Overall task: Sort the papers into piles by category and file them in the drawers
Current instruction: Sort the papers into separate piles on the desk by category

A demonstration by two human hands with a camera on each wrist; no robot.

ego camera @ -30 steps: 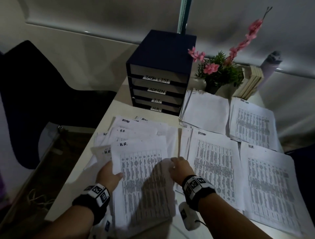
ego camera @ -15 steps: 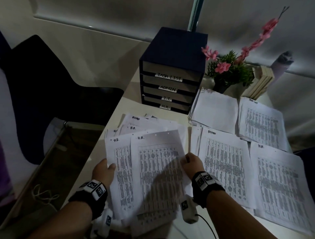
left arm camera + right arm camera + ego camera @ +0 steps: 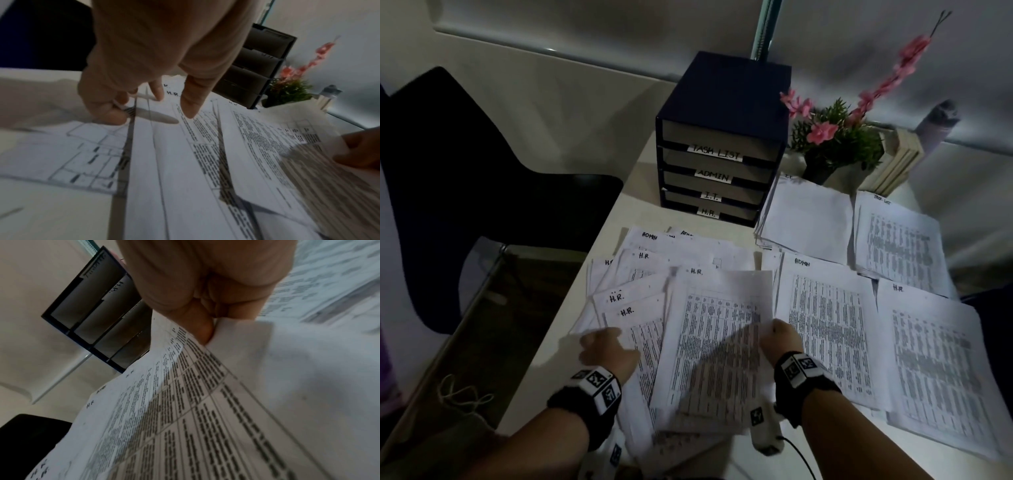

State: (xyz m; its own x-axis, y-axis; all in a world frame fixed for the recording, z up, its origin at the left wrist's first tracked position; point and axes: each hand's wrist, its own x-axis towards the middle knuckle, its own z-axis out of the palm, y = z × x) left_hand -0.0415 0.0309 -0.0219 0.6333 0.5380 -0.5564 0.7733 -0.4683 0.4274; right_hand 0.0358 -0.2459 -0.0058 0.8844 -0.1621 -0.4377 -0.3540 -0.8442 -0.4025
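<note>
A loose heap of printed sheets [image 3: 640,274], marked H.R. and ADMIN, covers the near left of the white desk [image 3: 633,212]. My left hand [image 3: 607,347] holds the heap's left edge; in the left wrist view its thumb lies on top while the fingers [image 3: 111,112] curl under the edge. My right hand [image 3: 774,330] pinches the right edge of one H.R. sheet [image 3: 715,342], raised off the heap; the pinch [image 3: 207,335] shows close up. The dark blue drawer unit [image 3: 722,113], labelled TASK LIST, ADMIN, I.T. and H.R., stands behind with all drawers closed.
Sorted piles lie to the right: a blank-faced pile [image 3: 804,219], a task list pile [image 3: 897,240], an ADMIN pile [image 3: 825,325] and an H.R. pile [image 3: 935,370]. A potted pink flower [image 3: 835,140] and books [image 3: 897,161] stand behind them. A dark chair [image 3: 465,164] is at left.
My right hand has lifted the top H.R. sheet and drawn it rightward off the heap, uncovering more H.R. sheets. The left hand stays at the heap's left edge.
</note>
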